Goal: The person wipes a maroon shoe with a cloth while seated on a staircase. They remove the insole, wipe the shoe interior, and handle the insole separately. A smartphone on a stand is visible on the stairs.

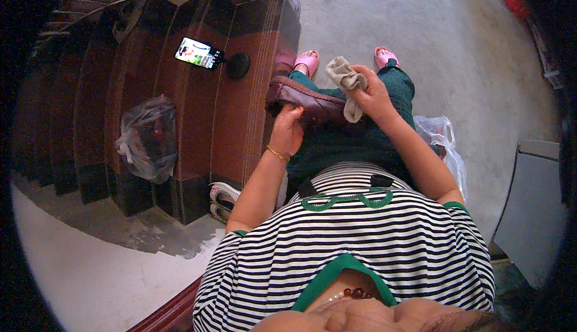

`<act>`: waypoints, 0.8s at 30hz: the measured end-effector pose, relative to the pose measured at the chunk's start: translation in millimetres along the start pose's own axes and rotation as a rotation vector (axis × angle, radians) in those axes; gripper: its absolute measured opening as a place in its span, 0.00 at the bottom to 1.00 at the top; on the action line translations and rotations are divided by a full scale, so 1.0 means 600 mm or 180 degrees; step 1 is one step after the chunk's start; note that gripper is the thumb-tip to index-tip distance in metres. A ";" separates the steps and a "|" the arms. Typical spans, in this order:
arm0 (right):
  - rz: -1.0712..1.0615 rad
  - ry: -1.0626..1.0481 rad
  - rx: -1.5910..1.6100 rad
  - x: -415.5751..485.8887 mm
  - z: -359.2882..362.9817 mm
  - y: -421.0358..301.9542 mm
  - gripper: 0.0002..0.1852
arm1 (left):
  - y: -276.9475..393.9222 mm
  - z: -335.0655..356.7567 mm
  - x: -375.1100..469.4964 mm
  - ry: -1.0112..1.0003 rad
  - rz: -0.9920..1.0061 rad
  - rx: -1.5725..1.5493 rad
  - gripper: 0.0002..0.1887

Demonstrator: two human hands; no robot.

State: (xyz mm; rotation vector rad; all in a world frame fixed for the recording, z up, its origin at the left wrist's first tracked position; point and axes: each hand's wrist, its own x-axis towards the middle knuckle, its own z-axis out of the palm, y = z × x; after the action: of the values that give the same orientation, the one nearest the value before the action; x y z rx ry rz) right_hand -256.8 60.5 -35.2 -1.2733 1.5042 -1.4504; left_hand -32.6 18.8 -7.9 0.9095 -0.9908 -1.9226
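A dark brown leather shoe [302, 95] lies across my lap, its toe to the left. My left hand [288, 129] grips the near side of the shoe, thumb on top; its fingers are partly hidden. A crumpled beige cloth [345, 75] is bunched in my right hand [374, 90], with one end hanging down over the right part of the shoe. The right end of the shoe is hidden behind the cloth and my right hand.
Stone steps [194, 120] rise on the left, holding a lit phone [196, 53] on a round-based stand [237, 65] and a tied clear plastic bag [151, 140]. A white plastic bag [455, 165] lies at right, near a grey panel [527, 205]. Pink slippers [307, 65] are on my feet.
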 end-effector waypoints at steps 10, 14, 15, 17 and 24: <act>-0.0913 0.0089 -0.0835 -0.007 0.003 -0.073 0.25 | -0.025 0.002 0.008 -0.0346 -0.0805 0.2046 0.17; -0.1349 -0.0362 -0.1054 -0.023 0.038 -0.109 0.27 | -0.069 0.004 0.004 -0.0415 0.0984 0.3263 0.19; -0.1563 -0.0541 -0.1100 -0.028 0.047 -0.106 0.27 | -0.080 0.000 0.008 -0.0376 0.1022 0.3346 0.20; -0.1147 -0.0452 -0.1428 -0.029 0.057 -0.085 0.26 | -0.103 -0.004 0.017 -0.0295 0.1095 0.3511 0.23; -0.0533 0.0322 -0.1642 -0.001 -0.008 -0.008 0.22 | -0.114 -0.015 0.011 -0.0371 0.1380 0.4142 0.16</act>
State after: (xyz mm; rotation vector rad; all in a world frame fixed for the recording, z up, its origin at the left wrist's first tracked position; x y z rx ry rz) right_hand -260.4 63.4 -29.8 -1.6794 1.9624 -1.2847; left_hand -49.2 37.4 -72.9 1.0818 -2.3482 -0.8085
